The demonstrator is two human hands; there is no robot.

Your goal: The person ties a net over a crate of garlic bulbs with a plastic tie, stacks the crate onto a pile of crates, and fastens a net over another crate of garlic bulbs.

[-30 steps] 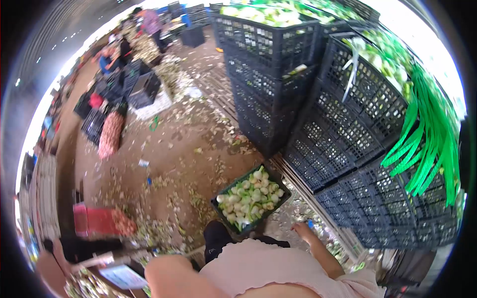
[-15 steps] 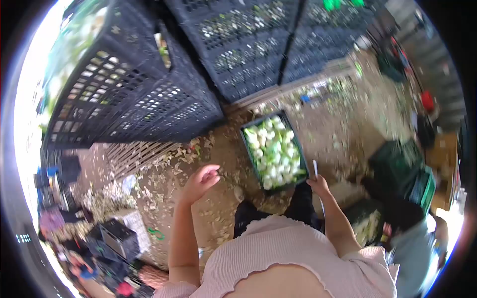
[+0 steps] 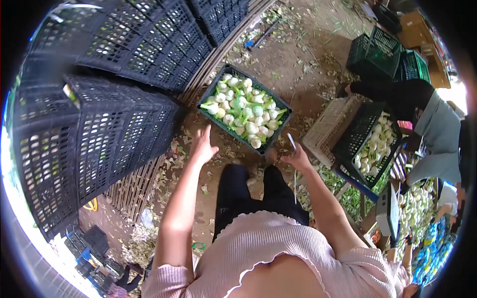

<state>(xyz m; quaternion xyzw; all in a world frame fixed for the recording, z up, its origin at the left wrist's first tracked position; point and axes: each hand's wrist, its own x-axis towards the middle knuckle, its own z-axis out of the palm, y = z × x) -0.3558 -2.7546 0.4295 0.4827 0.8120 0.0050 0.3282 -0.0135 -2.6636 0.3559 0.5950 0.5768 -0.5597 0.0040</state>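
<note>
Left grip — spread wide, bare — hovers near the dark rectangular plastic crate of white-green bulbs on brown floor; right grip — nearly closed — holds a thin white strip.

Right here it's wht bulbs w/ grn stems, dk crate, wht strip, ribbed pale-pink top, blk trousers, blk grid-patterned stacks, grn crates, brn cardboard, grey-blue clothing on a co-worker, brn ground!
</note>
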